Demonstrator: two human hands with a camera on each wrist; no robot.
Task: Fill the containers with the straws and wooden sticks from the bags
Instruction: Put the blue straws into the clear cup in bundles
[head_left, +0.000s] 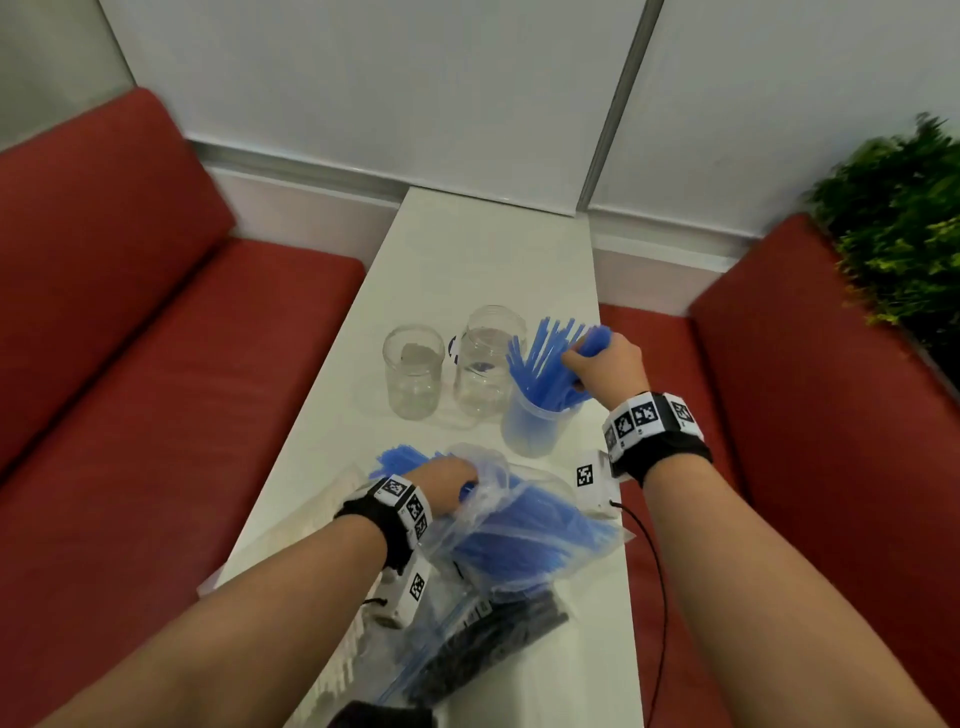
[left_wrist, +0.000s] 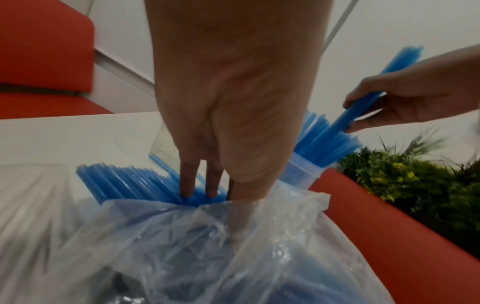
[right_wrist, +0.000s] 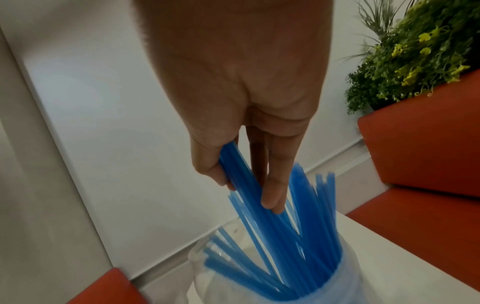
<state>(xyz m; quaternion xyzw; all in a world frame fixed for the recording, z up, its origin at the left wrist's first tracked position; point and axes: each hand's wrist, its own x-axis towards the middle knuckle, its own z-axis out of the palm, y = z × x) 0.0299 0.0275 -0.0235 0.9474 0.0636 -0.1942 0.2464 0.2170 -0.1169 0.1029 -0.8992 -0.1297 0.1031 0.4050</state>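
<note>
Right hand (head_left: 605, 364): a bundle of blue straws (right_wrist: 241, 174) is pinched between thumb and fingers (right_wrist: 272, 193).
Straw axis: steeply tilted, the lower ends inside the plastic cup (head_left: 530, 431), directly below the hand.
Left hand (left_wrist: 233, 102): two straight fingers are laid on the bagged straws (left_wrist: 124, 176) at the mouth of the bag (left_wrist: 182, 246); the thumb is hidden, so a grip cannot be told.

Red benches (head_left: 156, 338) flank a white table (head_left: 483, 249) under pale wall panels (head_left: 389, 78); greenery (head_left: 898, 218) right.
</note>
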